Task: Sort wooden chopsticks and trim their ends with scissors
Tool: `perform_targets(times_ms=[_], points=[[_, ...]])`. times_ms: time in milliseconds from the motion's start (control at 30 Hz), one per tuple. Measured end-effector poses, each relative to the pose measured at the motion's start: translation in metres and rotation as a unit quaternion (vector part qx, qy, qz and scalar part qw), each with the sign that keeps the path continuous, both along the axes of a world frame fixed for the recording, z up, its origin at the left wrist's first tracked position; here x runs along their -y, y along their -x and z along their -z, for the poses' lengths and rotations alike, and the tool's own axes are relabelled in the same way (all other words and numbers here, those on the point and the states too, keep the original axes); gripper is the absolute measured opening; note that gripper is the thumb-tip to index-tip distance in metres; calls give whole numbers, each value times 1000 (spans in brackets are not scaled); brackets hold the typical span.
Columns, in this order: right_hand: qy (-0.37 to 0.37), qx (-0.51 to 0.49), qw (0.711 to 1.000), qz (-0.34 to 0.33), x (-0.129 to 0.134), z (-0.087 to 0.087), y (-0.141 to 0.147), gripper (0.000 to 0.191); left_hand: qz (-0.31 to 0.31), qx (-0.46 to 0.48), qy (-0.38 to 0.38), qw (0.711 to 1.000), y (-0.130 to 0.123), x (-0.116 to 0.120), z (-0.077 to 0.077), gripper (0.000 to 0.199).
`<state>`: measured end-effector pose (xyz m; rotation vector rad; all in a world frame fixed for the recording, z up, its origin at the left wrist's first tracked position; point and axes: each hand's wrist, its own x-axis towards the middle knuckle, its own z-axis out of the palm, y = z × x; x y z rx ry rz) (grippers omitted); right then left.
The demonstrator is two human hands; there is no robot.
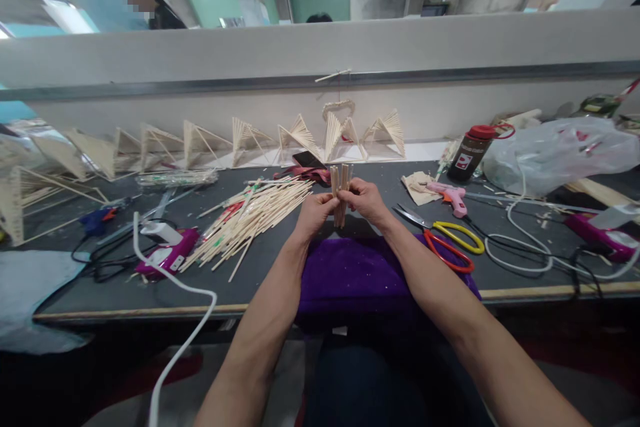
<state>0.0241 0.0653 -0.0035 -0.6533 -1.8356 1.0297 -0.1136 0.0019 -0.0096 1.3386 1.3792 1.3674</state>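
Between both hands, a small bundle of short wooden sticks (342,177) stands upright above the table's near half. My left hand (319,211) pinches its left side, thumb and fingers closed. From the right, my right hand (365,199) grips the same bundle, its thumb close to the left one. Under my wrists lies a purple cloth (350,273). To the left of my left hand is a loose pile of long wooden sticks (265,213). Scissors (440,237) with red and yellow handles lie right of my right hand.
Stick-built frames (250,140) line the wall. At right are a pink glue gun (453,197), a dark bottle (470,153) with red lid, a plastic bag (555,153) and white cable. At left are a blue glue gun (97,220) and a magenta power strip (170,257).
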Motion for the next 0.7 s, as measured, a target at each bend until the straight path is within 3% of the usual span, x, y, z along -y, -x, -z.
perform_targets(times_ms=[400,533,633,700], points=[[86,-61,994,-15,-2,1,0,24,-36,-6,1,999,-2,3,-2,34],[104,-70,992,-22,0,-1,0,24,-61,-99,-23,993,-2,5,-4,34],[119,-84,989,-17,1,-4,-2,24,-145,-238,-52,959,10,12,-13,34],[131,-99,986,-14,0,-5,-3,25,-231,-364,-42,901,25,19,-21,33]])
